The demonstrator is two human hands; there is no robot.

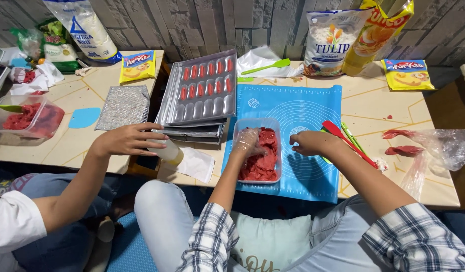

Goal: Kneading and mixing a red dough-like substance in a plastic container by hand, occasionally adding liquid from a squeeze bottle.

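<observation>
We are sitting at a low table [393, 108] by a grey brick wall, working with red dough.

Our left hand [248, 143], in a thin clear glove, is reaching into the clear tub [273, 124] on the blue mat [303, 108] and pinching red dough [265, 161], so the mess is staying inside. Our right hand [309, 142] is curling shut on the mat; we cannot tell what it is holding. Another person's hand [126, 139] is gripping a small bottle [168, 151] near the metal mould tray [202, 85].

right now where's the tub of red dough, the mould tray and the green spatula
tub of red dough [265, 155], head view, on the dough inside
mould tray [202, 108], head view, empty cavities
green spatula [280, 64], head view, blade
</observation>
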